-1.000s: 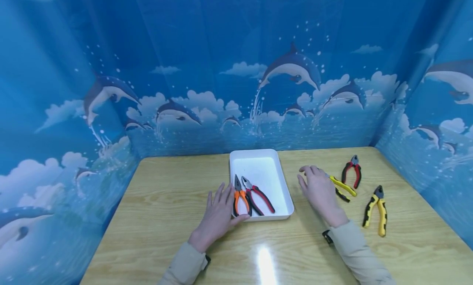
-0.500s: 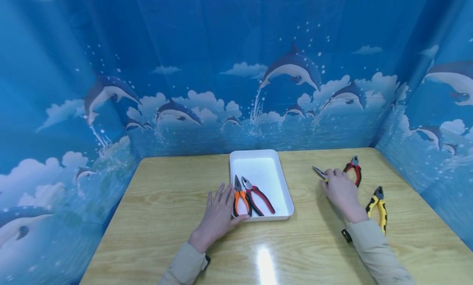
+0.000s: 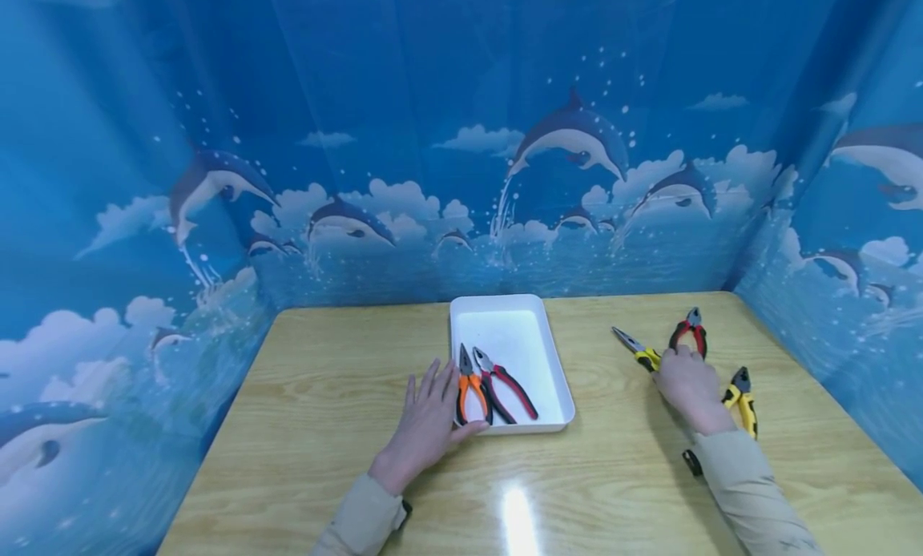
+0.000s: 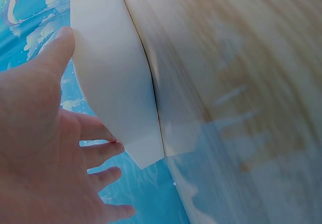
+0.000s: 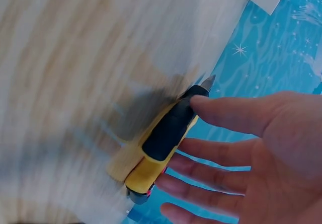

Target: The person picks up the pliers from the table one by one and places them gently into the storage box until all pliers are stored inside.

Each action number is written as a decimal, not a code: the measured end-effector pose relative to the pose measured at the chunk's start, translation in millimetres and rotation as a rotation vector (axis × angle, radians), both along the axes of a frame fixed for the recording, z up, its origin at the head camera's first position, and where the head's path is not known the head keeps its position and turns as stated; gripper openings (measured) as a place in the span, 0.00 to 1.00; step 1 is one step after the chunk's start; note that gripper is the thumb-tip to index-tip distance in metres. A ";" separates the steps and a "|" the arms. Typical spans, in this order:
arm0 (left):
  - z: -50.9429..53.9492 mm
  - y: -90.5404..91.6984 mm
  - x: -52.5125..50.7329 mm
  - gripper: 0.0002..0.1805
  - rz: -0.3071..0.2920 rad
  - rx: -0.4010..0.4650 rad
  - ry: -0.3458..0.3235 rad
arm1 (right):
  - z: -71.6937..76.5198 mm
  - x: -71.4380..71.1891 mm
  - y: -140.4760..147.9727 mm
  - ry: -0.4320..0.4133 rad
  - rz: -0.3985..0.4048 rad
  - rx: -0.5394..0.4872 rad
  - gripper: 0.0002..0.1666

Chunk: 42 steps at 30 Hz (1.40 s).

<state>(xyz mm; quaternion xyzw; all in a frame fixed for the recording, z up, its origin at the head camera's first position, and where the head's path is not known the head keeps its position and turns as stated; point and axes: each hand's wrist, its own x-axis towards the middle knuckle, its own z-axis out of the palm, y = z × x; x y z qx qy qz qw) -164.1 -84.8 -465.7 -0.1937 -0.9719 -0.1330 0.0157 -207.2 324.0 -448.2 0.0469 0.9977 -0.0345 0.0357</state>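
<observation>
My right hand (image 3: 688, 386) is over the handles of yellow-and-black long-nose pliers (image 3: 633, 346) lying on the table at the right. In the right wrist view, the thumb sits on the black grip of the pliers (image 5: 168, 133) and the fingers come round the far side, pinching it. The pliers' jaws point toward the back left. My left hand (image 3: 421, 428), fingers spread, rests against the left front corner of a white tray (image 3: 551, 372). Inside the tray lie orange-and-black long-nose pliers (image 3: 473, 392) and red-and-black combination pliers (image 3: 515, 392), side by side.
Red-and-black cutting pliers (image 3: 694, 332) lie just behind my right hand. Another yellow-and-black pair of pliers (image 3: 743, 396) lies to its right, partly covered by the wrist. A blue dolphin curtain (image 3: 404, 155) hangs along the back and sides of the wooden table (image 3: 324, 380).
My right hand has moved right from beside the tray, over the yellow-and-black long-nose pliers and on to their handles. The jaws are uncovered now. My left hand stays at the tray.
</observation>
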 end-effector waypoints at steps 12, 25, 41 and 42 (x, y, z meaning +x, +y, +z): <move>-1.4 -0.2 -0.2 0.54 -0.011 0.016 0.012 | -0.7 -2.2 4.5 -0.022 -0.002 -0.031 0.23; -3.5 -0.2 -1.5 0.55 0.003 0.007 -0.002 | -1.0 4.8 0.5 0.008 0.026 -0.031 0.26; -3.9 0.3 -2.1 0.55 0.013 0.002 -0.016 | -0.7 4.7 -8.1 0.065 0.024 -0.026 0.30; -3.8 0.5 -2.2 0.55 0.013 0.002 -0.015 | -1.4 4.3 -8.4 0.087 0.034 -0.022 0.31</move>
